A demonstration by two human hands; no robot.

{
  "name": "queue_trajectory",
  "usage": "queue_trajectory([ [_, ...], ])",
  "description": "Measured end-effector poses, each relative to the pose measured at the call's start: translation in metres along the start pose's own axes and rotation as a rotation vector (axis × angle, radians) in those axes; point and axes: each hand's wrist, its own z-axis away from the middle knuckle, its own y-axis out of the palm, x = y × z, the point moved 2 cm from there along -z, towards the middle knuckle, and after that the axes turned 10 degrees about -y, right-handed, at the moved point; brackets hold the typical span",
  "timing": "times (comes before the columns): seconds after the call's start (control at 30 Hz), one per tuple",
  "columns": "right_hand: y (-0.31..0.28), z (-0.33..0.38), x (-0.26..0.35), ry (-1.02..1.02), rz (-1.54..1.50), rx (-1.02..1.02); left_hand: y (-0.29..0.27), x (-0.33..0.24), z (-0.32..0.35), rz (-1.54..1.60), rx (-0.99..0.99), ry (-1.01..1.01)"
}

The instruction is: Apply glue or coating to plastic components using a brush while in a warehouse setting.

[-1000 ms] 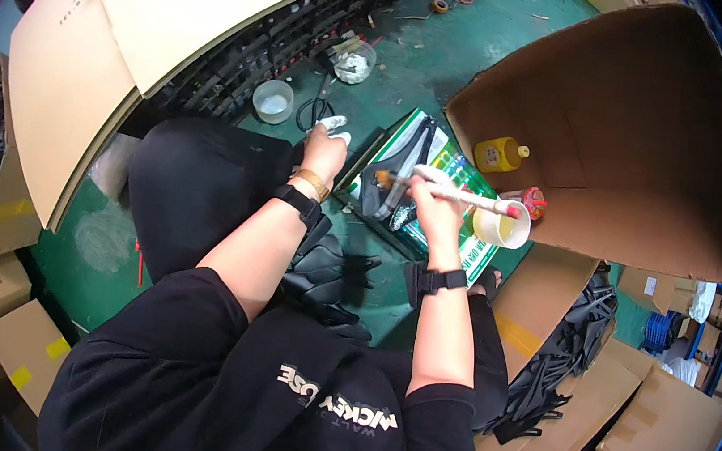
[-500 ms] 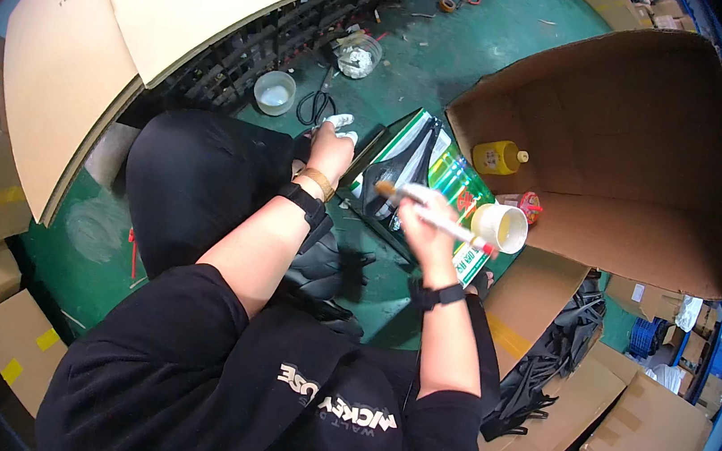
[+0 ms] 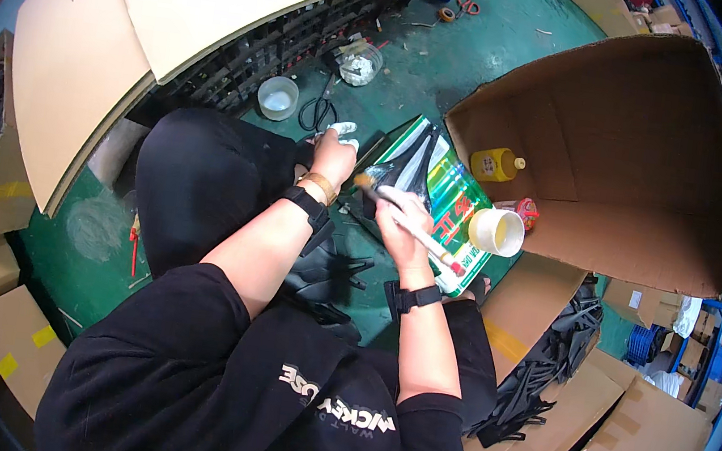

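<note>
A paintbrush with a long white handle (image 3: 428,240) is gripped in my right hand (image 3: 399,219). Its brown bristles touch or hover just over a black forked plastic piece (image 3: 407,164), which lies on a green and white printed box (image 3: 452,202). My left hand (image 3: 332,155) is beside the box's left edge, white coverings on its fingers. Those fingers look curled, and whatever they hold is hidden. At the box's right end stands a white cup (image 3: 509,233) with pale yellowish contents.
A large open carton (image 3: 649,153) stands to the right, with a yellow bottle (image 3: 496,165) at its near side. Black scissors (image 3: 317,112) and a clear tub (image 3: 277,99) lie ahead on the green floor. More black pieces (image 3: 542,365) fill a box at right.
My right hand has moved slightly left, bringing the brush's bristles left over the black piece. The left hand stays nearly where it was.
</note>
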Motion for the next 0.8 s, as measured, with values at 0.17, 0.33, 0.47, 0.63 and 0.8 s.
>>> queue_trajectory([
  [0.17, -0.01, 0.007, -0.005, 0.263, -0.058, -0.19, 0.001, 0.002, 0.001, -0.014, -0.001, 0.025],
  [0.33, -0.007, 0.028, 0.008, 0.078, -0.064, 0.051, 0.004, 0.0, 0.004, 0.027, 0.043, -0.013],
  [0.47, -0.02, 0.041, -0.006, 0.362, -0.106, -0.105, 0.004, -0.002, 0.004, 0.004, 0.046, 0.02],
  [0.63, -0.029, 0.027, 0.008, 0.065, 0.156, -0.044, 0.005, -0.006, 0.011, 0.0, 0.068, -0.003],
  [0.8, -0.026, 0.043, 0.02, 0.149, -0.048, 0.091, 0.003, -0.001, 0.005, 0.018, 0.068, 0.017],
])
